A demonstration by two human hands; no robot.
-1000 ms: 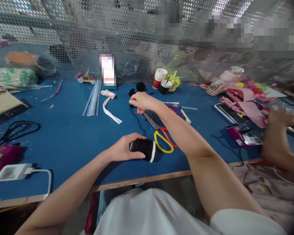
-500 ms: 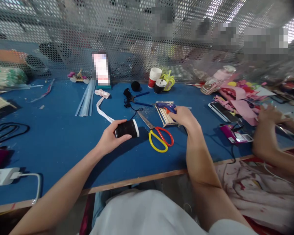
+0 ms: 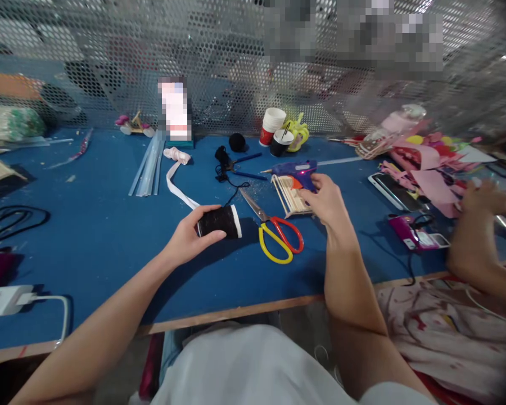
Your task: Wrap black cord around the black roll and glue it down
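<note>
My left hand [image 3: 188,239] is wrapped round a spool of black thread [image 3: 219,221] lying on its side on the blue table [image 3: 101,236]. A black thread runs from the spool up to a small black bundle [image 3: 222,160]. My right hand [image 3: 326,201] grips the handle of a purple hot glue gun [image 3: 295,168], lifted a little above a raft of wooden sticks [image 3: 290,194]. Scissors with red and yellow handles [image 3: 274,233] lie between my two hands.
A white ribbon [image 3: 177,183], clear glue sticks [image 3: 148,166], paper cups [image 3: 275,130] and a black pompom [image 3: 236,142] lie further back by the perforated metal screen. Another person's arm [image 3: 476,247] works at the right near a phone [image 3: 390,193] and pink felt scraps [image 3: 421,169]. A white charger [image 3: 2,298] lies at the left.
My right hand came back from the black thread bundle to the glue gun, closed on its handle and raised it off the sticks. My left hand slid the spool forward and holds it still.
</note>
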